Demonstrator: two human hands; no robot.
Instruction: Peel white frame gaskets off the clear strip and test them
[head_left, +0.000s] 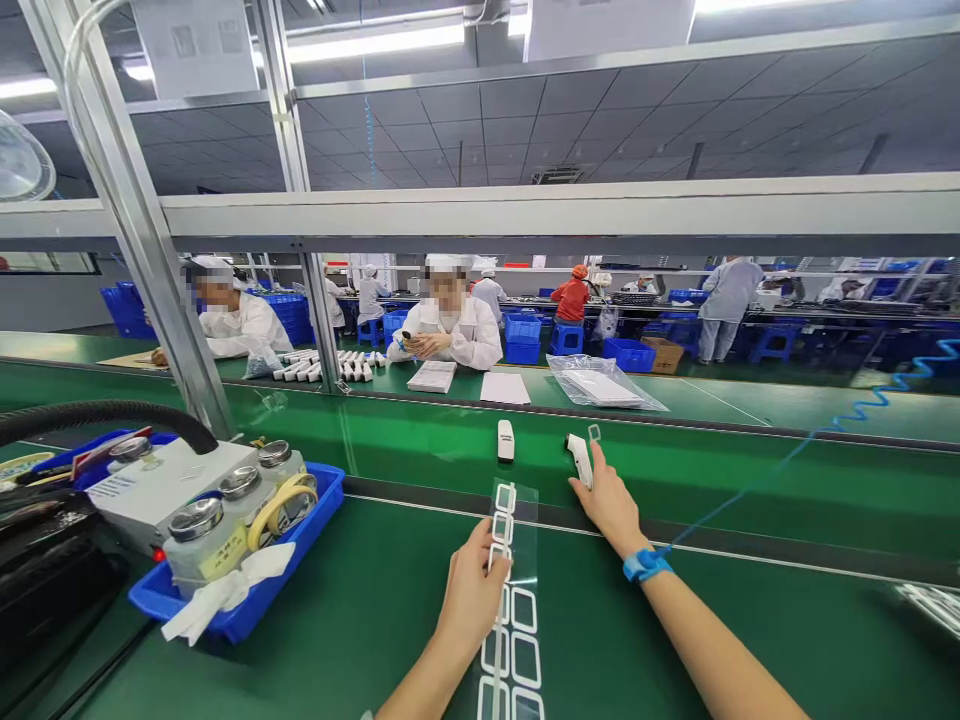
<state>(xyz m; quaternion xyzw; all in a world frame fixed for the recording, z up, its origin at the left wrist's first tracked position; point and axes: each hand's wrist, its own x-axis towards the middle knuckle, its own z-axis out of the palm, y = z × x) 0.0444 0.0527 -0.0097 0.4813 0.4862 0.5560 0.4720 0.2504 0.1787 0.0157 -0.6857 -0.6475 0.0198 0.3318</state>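
Note:
My left hand (471, 592) rests on a clear strip (517, 510) carrying white rounded-rectangle frame stickers (523, 610), its fingers pinching at the strip near one frame. My right hand (609, 503) is at the strip's right, holding a small white plastic device (579, 460) against the green belt. A thin frame piece (594, 433) sits just beyond its fingertips, and I cannot tell if it is stuck on them. A second white device (505, 440) stands on the belt between my hands, farther forward. A blue wrist strap (646, 565) circles my right wrist.
At left, a blue tray (240, 590) holds metal-capped bottles, yellow tubing, and a white cloth beside a grey box with a black hose. A blue coiled cord (877, 400) runs right. Beyond the metal frame, seated workers (442, 320) handle white items at another bench.

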